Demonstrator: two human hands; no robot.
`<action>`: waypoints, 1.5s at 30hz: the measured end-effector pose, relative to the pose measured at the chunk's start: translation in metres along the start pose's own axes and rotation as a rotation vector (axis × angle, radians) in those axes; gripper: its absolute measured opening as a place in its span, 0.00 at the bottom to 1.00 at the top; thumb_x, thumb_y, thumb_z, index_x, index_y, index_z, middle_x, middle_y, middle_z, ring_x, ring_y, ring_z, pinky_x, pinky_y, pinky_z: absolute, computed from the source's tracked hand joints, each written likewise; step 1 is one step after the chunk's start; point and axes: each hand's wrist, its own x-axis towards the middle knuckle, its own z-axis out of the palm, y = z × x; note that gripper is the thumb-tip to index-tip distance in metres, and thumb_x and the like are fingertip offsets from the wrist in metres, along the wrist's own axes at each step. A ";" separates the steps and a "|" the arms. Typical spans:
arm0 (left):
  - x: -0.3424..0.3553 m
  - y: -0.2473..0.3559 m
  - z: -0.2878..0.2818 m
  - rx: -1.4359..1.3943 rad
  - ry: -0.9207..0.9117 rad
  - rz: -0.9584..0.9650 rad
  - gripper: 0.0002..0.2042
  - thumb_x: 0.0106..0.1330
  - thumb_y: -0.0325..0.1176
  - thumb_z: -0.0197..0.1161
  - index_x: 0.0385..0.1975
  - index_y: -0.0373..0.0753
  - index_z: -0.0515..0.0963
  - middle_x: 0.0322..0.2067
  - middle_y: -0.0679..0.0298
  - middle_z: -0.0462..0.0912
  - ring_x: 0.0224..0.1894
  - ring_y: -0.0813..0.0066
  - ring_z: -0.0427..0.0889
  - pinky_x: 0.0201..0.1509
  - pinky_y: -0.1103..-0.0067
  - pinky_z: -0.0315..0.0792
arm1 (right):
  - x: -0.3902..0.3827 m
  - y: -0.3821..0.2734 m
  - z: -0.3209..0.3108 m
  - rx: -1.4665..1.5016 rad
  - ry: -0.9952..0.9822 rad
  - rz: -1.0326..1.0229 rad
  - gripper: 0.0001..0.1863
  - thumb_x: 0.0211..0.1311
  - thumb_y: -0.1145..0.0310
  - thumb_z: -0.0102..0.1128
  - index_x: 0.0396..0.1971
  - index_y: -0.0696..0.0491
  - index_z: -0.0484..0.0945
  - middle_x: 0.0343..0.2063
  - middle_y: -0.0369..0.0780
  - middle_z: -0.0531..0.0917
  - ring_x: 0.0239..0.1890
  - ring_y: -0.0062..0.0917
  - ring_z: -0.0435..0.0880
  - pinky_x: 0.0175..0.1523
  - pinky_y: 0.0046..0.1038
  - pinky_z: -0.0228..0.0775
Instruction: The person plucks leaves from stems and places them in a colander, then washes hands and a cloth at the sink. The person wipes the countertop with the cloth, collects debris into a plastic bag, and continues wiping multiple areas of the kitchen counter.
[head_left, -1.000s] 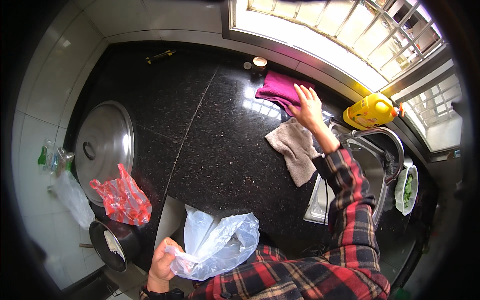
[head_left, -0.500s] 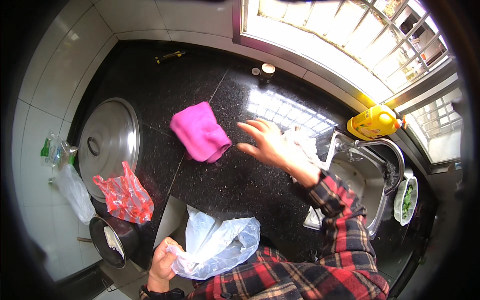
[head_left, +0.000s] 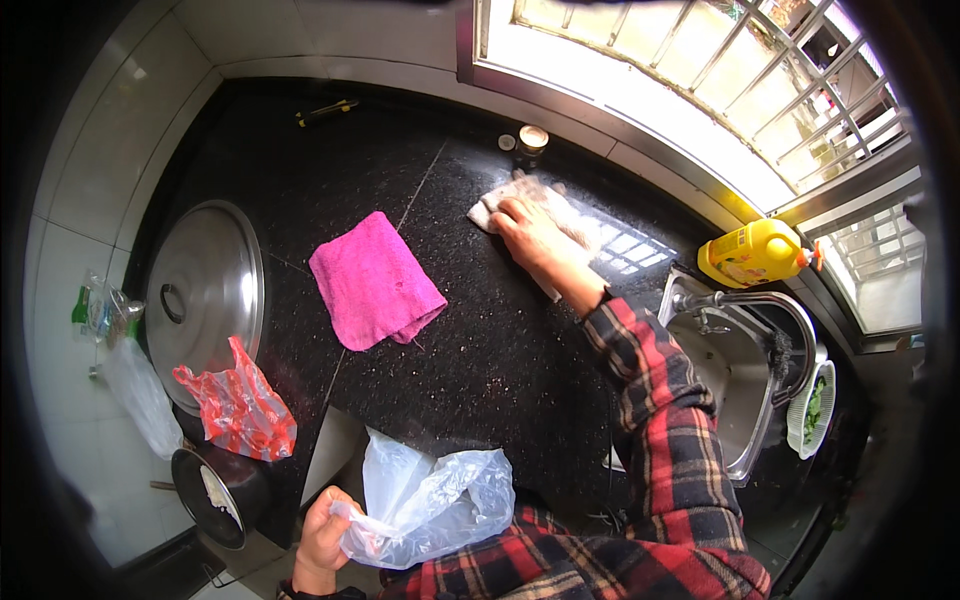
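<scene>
My left hand [head_left: 324, 535] grips a crumpled translucent plastic bag [head_left: 430, 500] at the lower middle of the view, by the counter's front edge. My right hand [head_left: 530, 238] is on a beige cloth [head_left: 570, 215] towards the back of the dark speckled counter [head_left: 470, 370], fingers bent over it and pressed on it. Left of that hand a folded pink cloth [head_left: 375, 280] lies by itself. Just behind the beige cloth stand a small jar [head_left: 532, 142] and, beside it, a round lid [head_left: 506, 142].
At left are a steel lid [head_left: 200, 270], a red striped bag [head_left: 240, 410], hanging bags [head_left: 140, 400] and a dark pan [head_left: 225, 525]. A yellow-and-black tool [head_left: 325, 112] lies at the back. At right are a yellow jug [head_left: 750, 255], steel sink [head_left: 720, 420], tap [head_left: 790, 315] and white basket of greens [head_left: 812, 410].
The pink cloth has moved leftward from the back right to mid-counter. My right hand has left it and is now on the beige cloth, which has shifted back and left.
</scene>
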 end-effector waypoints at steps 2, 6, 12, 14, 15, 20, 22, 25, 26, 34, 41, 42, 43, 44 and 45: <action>0.001 0.001 0.003 -0.009 0.002 -0.006 0.11 0.63 0.34 0.62 0.35 0.37 0.67 0.29 0.61 0.76 0.30 0.77 0.76 0.36 0.81 0.72 | 0.002 0.011 -0.004 -0.047 -0.012 -0.020 0.13 0.56 0.64 0.57 0.41 0.48 0.77 0.46 0.39 0.77 0.54 0.35 0.72 0.56 0.39 0.63; 0.003 0.004 0.006 0.006 -0.007 -0.015 0.11 0.63 0.34 0.62 0.35 0.37 0.67 0.29 0.61 0.76 0.30 0.76 0.76 0.37 0.80 0.72 | -0.041 0.042 -0.035 -0.343 -0.059 0.259 0.19 0.61 0.49 0.53 0.50 0.38 0.77 0.55 0.33 0.75 0.64 0.33 0.63 0.65 0.51 0.50; -0.002 0.004 0.001 -0.007 -0.043 0.020 0.11 0.62 0.34 0.63 0.35 0.37 0.67 0.30 0.61 0.76 0.31 0.77 0.76 0.37 0.81 0.72 | -0.114 0.077 -0.069 -0.547 0.123 0.555 0.17 0.56 0.53 0.57 0.44 0.41 0.79 0.48 0.37 0.79 0.48 0.37 0.76 0.54 0.40 0.69; -0.005 0.003 -0.004 -0.005 -0.058 0.014 0.12 0.62 0.34 0.63 0.35 0.38 0.67 0.30 0.62 0.76 0.31 0.77 0.76 0.37 0.81 0.72 | -0.129 0.072 -0.066 -0.581 0.177 0.661 0.16 0.55 0.55 0.57 0.43 0.43 0.79 0.42 0.41 0.80 0.45 0.39 0.77 0.50 0.44 0.69; -0.006 0.003 -0.007 0.011 -0.070 0.007 0.12 0.62 0.34 0.63 0.35 0.38 0.67 0.30 0.62 0.75 0.31 0.78 0.76 0.37 0.81 0.71 | -0.135 0.066 -0.064 -0.615 0.140 0.760 0.16 0.55 0.56 0.57 0.43 0.43 0.79 0.40 0.43 0.81 0.45 0.40 0.77 0.49 0.45 0.69; -0.014 0.001 -0.021 0.020 -0.170 0.013 0.12 0.62 0.35 0.63 0.35 0.38 0.67 0.30 0.65 0.74 0.32 0.79 0.74 0.38 0.82 0.70 | -0.171 0.007 -0.059 -0.625 0.120 0.723 0.18 0.56 0.60 0.56 0.47 0.48 0.76 0.40 0.48 0.79 0.48 0.45 0.75 0.48 0.47 0.68; -0.016 0.000 -0.027 0.022 -0.213 0.015 0.12 0.63 0.35 0.63 0.35 0.38 0.67 0.30 0.65 0.74 0.32 0.80 0.74 0.38 0.82 0.70 | -0.190 -0.035 -0.057 -0.590 0.053 0.696 0.18 0.56 0.61 0.56 0.47 0.47 0.76 0.45 0.47 0.77 0.48 0.46 0.74 0.51 0.46 0.66; -0.024 -0.001 -0.034 0.063 -0.223 0.046 0.14 0.62 0.37 0.64 0.34 0.38 0.66 0.27 0.63 0.74 0.28 0.77 0.74 0.33 0.82 0.70 | -0.221 -0.105 -0.056 -0.540 0.049 0.557 0.19 0.54 0.62 0.57 0.49 0.45 0.75 0.48 0.46 0.75 0.51 0.47 0.70 0.53 0.47 0.63; -0.027 0.000 -0.036 0.063 -0.246 0.046 0.14 0.61 0.37 0.64 0.34 0.38 0.66 0.27 0.63 0.74 0.28 0.77 0.74 0.33 0.82 0.70 | -0.232 -0.129 -0.055 -0.477 0.019 0.565 0.19 0.54 0.63 0.58 0.48 0.45 0.75 0.48 0.45 0.75 0.50 0.47 0.71 0.53 0.47 0.64; -0.050 0.005 -0.060 0.043 -0.308 0.035 0.16 0.59 0.38 0.66 0.35 0.37 0.66 0.27 0.62 0.75 0.28 0.76 0.76 0.33 0.81 0.73 | -0.301 -0.302 -0.091 0.029 -0.364 0.374 0.19 0.49 0.67 0.59 0.44 0.43 0.76 0.43 0.42 0.76 0.43 0.40 0.76 0.49 0.40 0.68; -0.054 0.013 -0.068 0.046 -0.251 0.020 0.15 0.60 0.38 0.65 0.34 0.37 0.66 0.27 0.61 0.76 0.27 0.76 0.77 0.32 0.81 0.73 | -0.252 -0.220 -0.137 0.350 -0.083 0.561 0.20 0.54 0.59 0.58 0.48 0.47 0.77 0.48 0.46 0.77 0.49 0.43 0.76 0.55 0.39 0.68; -0.053 0.013 -0.068 0.033 -0.236 0.015 0.15 0.60 0.38 0.65 0.34 0.37 0.66 0.27 0.61 0.76 0.27 0.75 0.77 0.32 0.81 0.73 | -0.236 -0.191 -0.138 0.272 -0.013 0.566 0.21 0.55 0.58 0.58 0.49 0.47 0.76 0.49 0.46 0.76 0.50 0.43 0.75 0.56 0.39 0.67; -0.053 0.012 -0.067 0.034 -0.219 0.012 0.15 0.60 0.38 0.65 0.34 0.37 0.66 0.27 0.61 0.76 0.27 0.75 0.77 0.32 0.81 0.73 | -0.221 -0.163 -0.137 0.148 0.020 0.551 0.22 0.55 0.57 0.58 0.50 0.48 0.76 0.51 0.47 0.75 0.51 0.44 0.74 0.57 0.39 0.67; -0.053 0.012 -0.066 0.029 -0.195 0.017 0.15 0.60 0.38 0.65 0.34 0.37 0.66 0.27 0.61 0.76 0.27 0.75 0.77 0.32 0.80 0.74 | -0.203 -0.138 -0.133 0.031 -0.014 0.548 0.23 0.56 0.55 0.59 0.51 0.48 0.75 0.52 0.47 0.74 0.52 0.45 0.74 0.58 0.39 0.66; -0.051 0.011 -0.065 0.018 -0.169 0.029 0.15 0.60 0.38 0.65 0.34 0.37 0.66 0.27 0.61 0.76 0.27 0.75 0.77 0.32 0.80 0.74 | -0.186 -0.115 -0.129 -0.022 -0.079 0.587 0.24 0.57 0.54 0.59 0.53 0.48 0.74 0.54 0.48 0.74 0.53 0.46 0.73 0.59 0.39 0.65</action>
